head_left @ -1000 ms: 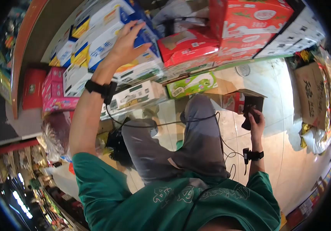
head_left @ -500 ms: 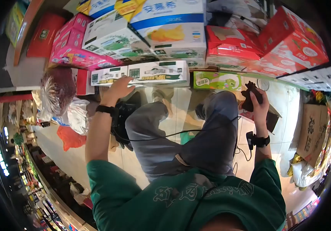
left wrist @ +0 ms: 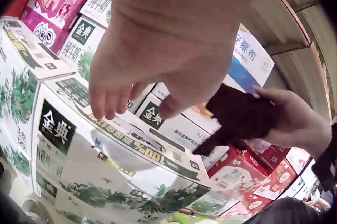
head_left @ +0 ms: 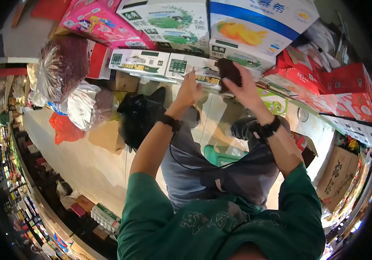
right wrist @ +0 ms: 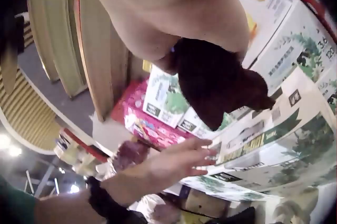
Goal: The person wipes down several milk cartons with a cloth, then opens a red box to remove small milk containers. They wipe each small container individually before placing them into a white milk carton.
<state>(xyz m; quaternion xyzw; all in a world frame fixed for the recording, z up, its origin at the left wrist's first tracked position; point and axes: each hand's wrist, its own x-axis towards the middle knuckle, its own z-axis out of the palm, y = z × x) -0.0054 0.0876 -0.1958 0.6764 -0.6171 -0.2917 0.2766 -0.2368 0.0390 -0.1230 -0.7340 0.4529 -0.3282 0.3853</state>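
Note:
My right hand (head_left: 247, 90) grips a dark brown cloth (head_left: 229, 74), bunched up over the right end of a low white milk carton (head_left: 186, 66). In the right wrist view the cloth (right wrist: 216, 82) hangs from the fingers above the carton's top. My left hand (head_left: 188, 92) is at the front edge of the same carton, its fingers extended. Seen from the left wrist, those fingers (left wrist: 111, 103) reach over the printed top beside the carry handle, with nothing held. A second white carton (head_left: 138, 60) stands end to end on the left.
Behind stand stacked milk boxes (head_left: 168, 24), pink boxes (head_left: 101, 21) and a blue-and-white box (head_left: 255, 26). Red boxes (head_left: 346, 93) are at the right. Filled plastic bags (head_left: 62, 65) and a black bag (head_left: 142, 117) sit left. A cable crosses the lap above a green stool (head_left: 225, 156).
My left hand came down from the tall blue-and-white boxes to the low white cartons, then slid right. My right hand lifted the cloth from beside the small floor box to the carton. The head view shifted left.

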